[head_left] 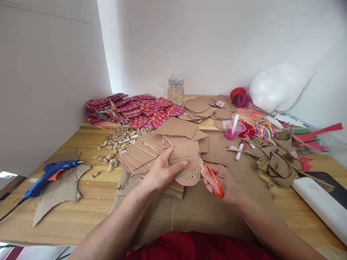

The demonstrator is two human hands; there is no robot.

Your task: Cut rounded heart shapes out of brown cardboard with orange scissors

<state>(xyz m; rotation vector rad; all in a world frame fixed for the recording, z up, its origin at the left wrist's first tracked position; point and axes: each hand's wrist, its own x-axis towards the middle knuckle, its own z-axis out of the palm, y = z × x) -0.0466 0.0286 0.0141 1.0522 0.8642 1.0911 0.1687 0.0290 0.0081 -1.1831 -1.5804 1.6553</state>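
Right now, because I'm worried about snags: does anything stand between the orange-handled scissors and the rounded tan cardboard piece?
Nothing visible does: the orange-handled scissors in the right hand meet the right edge of the rounded tan cardboard piece, and the left hand grips its left side.

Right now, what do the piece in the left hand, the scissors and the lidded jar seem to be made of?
Held piece: likely corrugated cardboard, brown and matte, with faint ridges and a rough edge. Scissors: orange handles, smooth with a slight sheen, probably plastic; blades mostly hidden. Jar: see-through, glass or clear plastic, I can't tell which; its opaque grey lid looks like plastic.
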